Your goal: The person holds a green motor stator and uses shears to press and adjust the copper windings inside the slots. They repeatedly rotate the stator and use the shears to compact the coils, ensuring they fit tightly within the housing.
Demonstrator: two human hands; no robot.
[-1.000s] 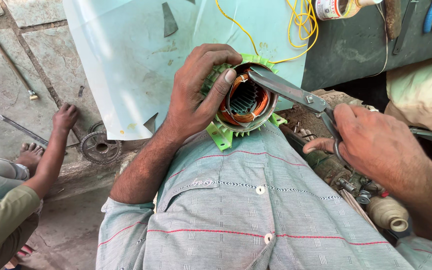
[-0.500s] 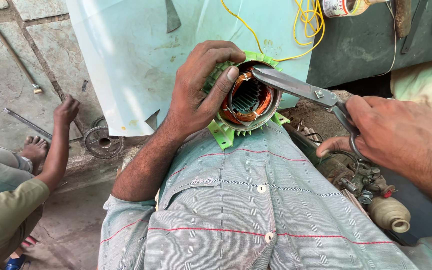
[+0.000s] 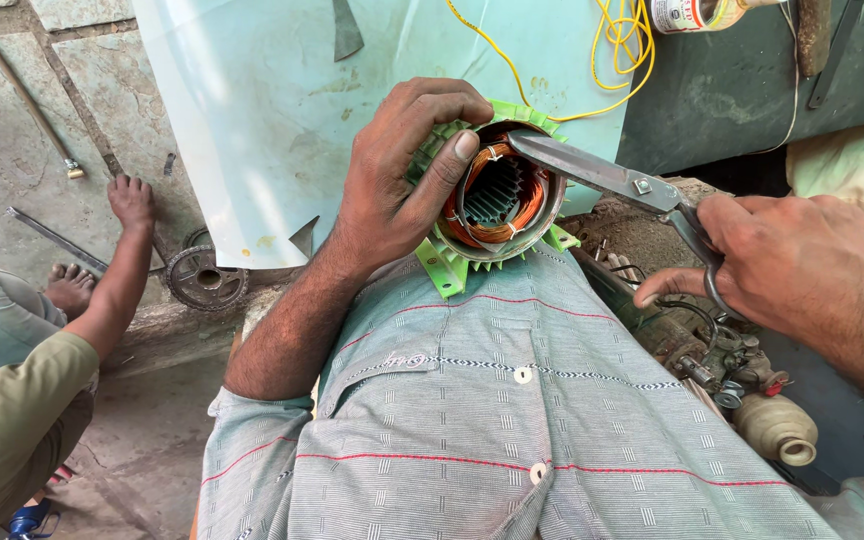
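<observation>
At the centre of the frame the motor stator [image 3: 497, 195] pairs a bright green finned housing, which looks like painted metal or plastic (hard to tell which), with glossy copper wire windings and a dull grey laminated steel core. The scissors [image 3: 612, 178] are bare steel, matt and scuffed, with a small rivet. Below, the shirt [image 3: 512, 420] is woven cotton-like cloth, pale grey with thin red stripes and plastic buttons. The pale sheet [image 3: 252, 120] in the upper middle looks smooth, slightly glossy, stained in spots. The yellow wire [image 3: 624, 55] at the top has shiny plastic insulation. The floor [image 3: 12, 110] at upper left is rough, dusty stone. The bench [image 3: 722, 110] at upper right is worn, matt dark green.
</observation>
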